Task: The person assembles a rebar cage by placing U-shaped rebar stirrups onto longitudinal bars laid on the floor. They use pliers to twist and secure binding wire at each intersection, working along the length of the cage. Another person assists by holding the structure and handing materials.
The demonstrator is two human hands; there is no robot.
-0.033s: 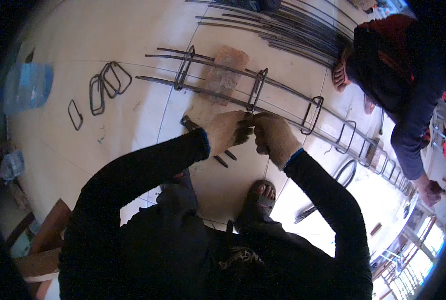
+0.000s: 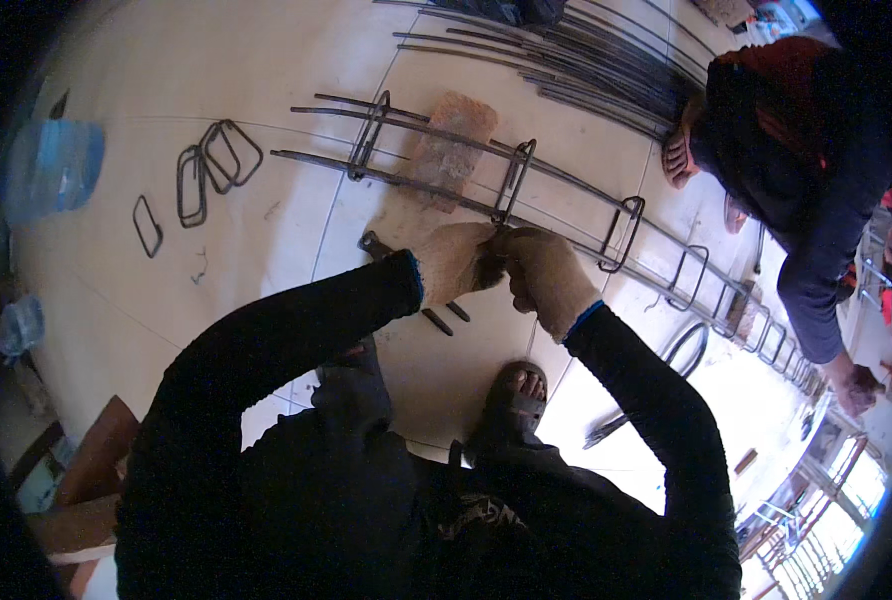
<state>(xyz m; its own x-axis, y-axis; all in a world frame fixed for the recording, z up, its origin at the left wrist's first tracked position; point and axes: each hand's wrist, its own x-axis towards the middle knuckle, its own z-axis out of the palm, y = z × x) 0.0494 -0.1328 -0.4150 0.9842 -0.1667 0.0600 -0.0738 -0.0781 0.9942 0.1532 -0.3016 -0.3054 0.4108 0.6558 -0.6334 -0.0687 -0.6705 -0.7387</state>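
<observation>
Rebar cage (image 2: 606,256) lay on its side just beyond the hands, running left to right across the tiled floor (image 2: 266,60). Left hand (image 2: 461,262) and right hand (image 2: 546,268), both in cream gloves with blue cuffs, met at the cage's near bar, by the foot of the second ring (image 2: 516,178) from the left. Fingers bent inward, tips pressed together; could not tell whether they were closed on anything, the grip being hidden.

Pincers (image 2: 371,243) on the floor under the left hand, handles toward the near side. Brick (image 2: 456,130) beneath the cage, left of the second ring; another brick (image 2: 744,312) under it farther right. Rings stood closer together toward the right end.

Left of the cage: a group of loose rings (image 2: 203,190), overlapping, and a single ring (image 2: 155,253) just apart. Beyond these, at far left, a bluish plastic container (image 2: 76,170). Wire coil (image 2: 704,345) right of the right forearm. Wearer's sandaled foot (image 2: 523,390) on the near side.

Far side: loose bars (image 2: 606,85) in a heap. Far right: co-worker in dark sleeves, bare hand (image 2: 854,388) lowered near the cage's right end.
</observation>
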